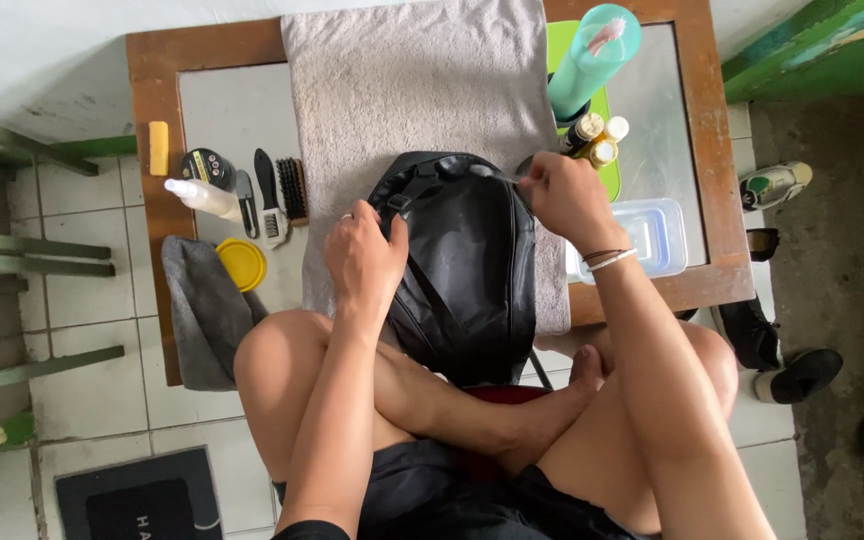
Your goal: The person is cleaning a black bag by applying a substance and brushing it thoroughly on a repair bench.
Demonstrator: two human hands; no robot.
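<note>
Fingers of the right hand [564,195] pinch a small zipper pull at the bag's [467,270] far right corner, near the bottles. The left hand [364,258] is closed over the bag's left edge by its strap, nearer the person's knees. The bag is black, and its long axis runs from the lap up onto the towel [422,90] on the surface [697,130]. Both hands touch the bag, one on each side; the right one sits farther from the body. Brushes [277,195] lie well left of the bag.
</note>
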